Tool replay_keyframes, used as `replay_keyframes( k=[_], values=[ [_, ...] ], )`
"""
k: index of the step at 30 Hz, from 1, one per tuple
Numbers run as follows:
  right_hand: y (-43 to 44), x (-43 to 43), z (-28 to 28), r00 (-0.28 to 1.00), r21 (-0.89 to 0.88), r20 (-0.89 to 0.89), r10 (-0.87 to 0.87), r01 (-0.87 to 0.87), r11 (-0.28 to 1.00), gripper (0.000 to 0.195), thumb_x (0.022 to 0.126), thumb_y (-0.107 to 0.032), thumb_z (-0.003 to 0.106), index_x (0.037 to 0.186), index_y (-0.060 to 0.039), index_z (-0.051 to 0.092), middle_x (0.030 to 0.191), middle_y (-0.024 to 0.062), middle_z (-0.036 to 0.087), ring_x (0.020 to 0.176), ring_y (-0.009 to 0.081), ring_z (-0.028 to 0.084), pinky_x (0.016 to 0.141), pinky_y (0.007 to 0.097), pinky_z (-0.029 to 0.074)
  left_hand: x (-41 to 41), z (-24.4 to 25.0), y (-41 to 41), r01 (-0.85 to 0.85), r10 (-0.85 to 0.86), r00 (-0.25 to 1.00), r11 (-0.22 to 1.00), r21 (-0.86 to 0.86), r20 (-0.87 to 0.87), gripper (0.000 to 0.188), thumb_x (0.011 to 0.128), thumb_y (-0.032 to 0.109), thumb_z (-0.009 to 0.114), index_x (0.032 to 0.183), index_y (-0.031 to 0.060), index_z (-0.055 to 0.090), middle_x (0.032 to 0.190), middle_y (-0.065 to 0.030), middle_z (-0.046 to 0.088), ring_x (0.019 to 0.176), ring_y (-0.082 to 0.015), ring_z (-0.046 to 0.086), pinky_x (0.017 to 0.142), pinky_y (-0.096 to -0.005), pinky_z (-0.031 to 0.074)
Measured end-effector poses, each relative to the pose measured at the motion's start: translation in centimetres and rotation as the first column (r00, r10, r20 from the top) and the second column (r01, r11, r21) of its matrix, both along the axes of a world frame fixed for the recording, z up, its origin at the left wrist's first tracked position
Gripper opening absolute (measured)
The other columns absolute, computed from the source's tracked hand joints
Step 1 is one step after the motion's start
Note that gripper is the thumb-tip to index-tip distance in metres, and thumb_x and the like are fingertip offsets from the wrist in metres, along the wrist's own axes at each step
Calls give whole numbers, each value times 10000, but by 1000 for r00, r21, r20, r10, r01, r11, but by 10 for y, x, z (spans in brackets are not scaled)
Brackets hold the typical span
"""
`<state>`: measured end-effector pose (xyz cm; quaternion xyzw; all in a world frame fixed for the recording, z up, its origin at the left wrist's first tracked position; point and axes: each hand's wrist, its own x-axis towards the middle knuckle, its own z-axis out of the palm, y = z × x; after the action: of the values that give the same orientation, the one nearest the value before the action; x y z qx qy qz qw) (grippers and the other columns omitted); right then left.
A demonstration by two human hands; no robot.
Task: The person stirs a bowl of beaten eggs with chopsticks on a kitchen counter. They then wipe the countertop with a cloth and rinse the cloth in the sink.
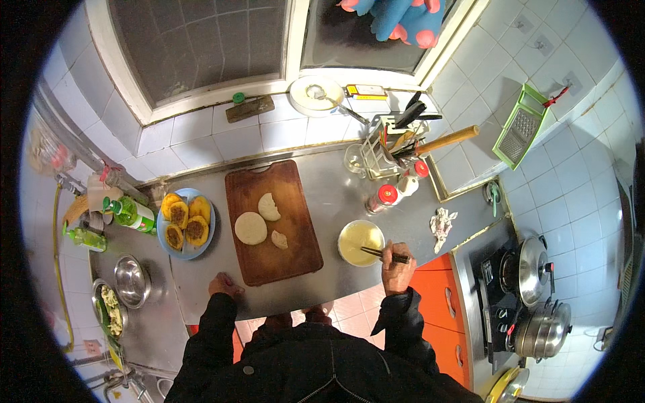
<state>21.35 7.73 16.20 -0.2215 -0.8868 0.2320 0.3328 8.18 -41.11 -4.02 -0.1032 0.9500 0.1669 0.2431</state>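
Note:
My right hand (399, 267) grips dark chopsticks (375, 251), their tips dipped into a white bowl (341, 256) of pale yellow liquid (360, 237). Loosely curled, my left hand (225, 284) rests on the steel counter's front edge and shows nothing in it. Between the hands lies a brown wooden cutting board (274, 174). It bears a round white dough-like disc (250, 228), a larger cut piece (269, 207) and a smaller piece (279, 240). Left of the board, browned filled rounds (196, 230) fill part of a light-blue plate (187, 256).
Seasoning jars with red lids (387, 194) and a knife rack (385, 151) stand behind the bowl. A crumpled tissue (442, 229) lies to the right. At far right, a lidded pan (534, 272) sits on the stove. Green soap bottles (133, 214) and a steel bowl (132, 282) are left.

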Motion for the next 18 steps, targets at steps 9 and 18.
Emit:
replay_keyframes(
  k=[9,18],
  values=[
    [22,-2,-3,980,-460,-96,-176,113,881,400,1088,-264,605,829,38,650,697,135,689,604,217,679,596,371,543,1,-13,-4,52,-53,996,998,-24,-69,633,450,391,1048,798,129,589,760,-95,675,775,-343,687,705,-456,555],
    [8,14,17,982,-150,153,111,-88,985,327,1049,-212,639,818,18,667,746,175,659,660,353,682,606,439,519,4,-13,-5,7,-7,997,1000,3,-74,642,439,389,1055,800,107,605,751,-109,693,742,-348,689,700,-441,567]
  ],
)
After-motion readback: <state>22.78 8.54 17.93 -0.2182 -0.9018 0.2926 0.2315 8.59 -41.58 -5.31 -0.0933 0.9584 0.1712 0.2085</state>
